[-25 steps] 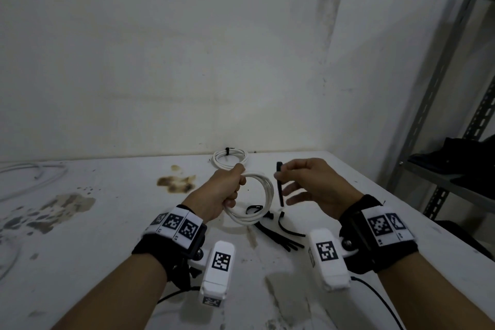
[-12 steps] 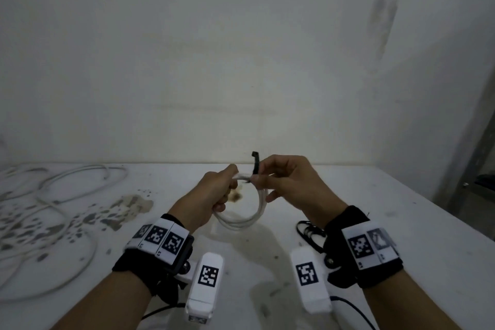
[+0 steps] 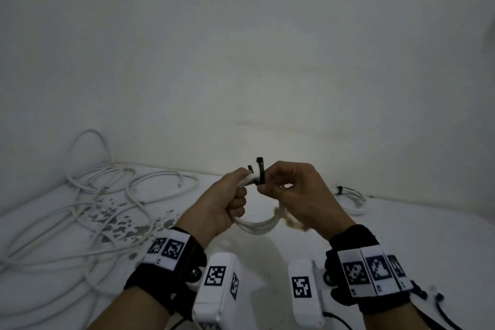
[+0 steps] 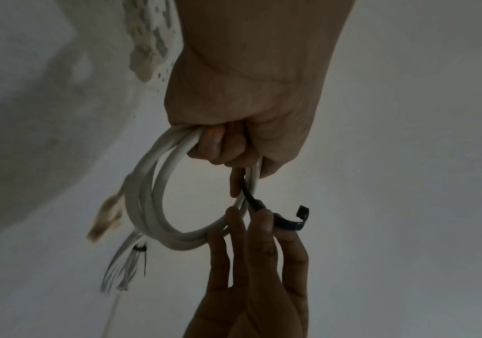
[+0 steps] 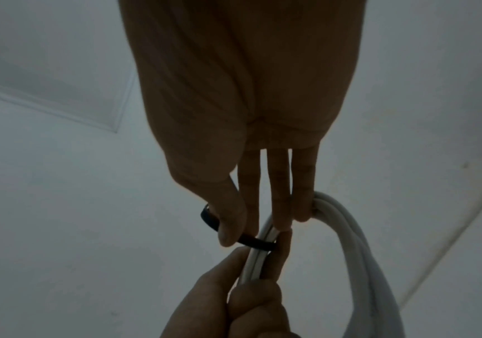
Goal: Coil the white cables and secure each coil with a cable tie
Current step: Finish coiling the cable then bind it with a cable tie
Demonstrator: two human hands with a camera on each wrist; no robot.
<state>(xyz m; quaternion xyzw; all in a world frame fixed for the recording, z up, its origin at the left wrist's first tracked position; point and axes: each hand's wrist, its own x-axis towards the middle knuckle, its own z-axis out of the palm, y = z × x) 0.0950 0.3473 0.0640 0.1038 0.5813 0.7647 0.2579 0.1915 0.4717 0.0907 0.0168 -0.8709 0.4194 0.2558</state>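
My left hand grips a small coil of white cable above the white table, fist curled round its top strands. In the left wrist view the white cable coil hangs as a loop below that left hand. My right hand pinches a black cable tie that bends round the strands beside the left fist, its head sticking up. In the right wrist view the black cable tie crosses the white cable coil between thumb and forefinger of the right hand.
A tangle of loose white cables spreads over the stained left part of the table. A tied white coil lies at the back right by the wall. Another black tie lies near my right wrist.
The view swung left. My right hand brought the black tie to the coil and bent it round the strands; both hands moved closer together and higher.
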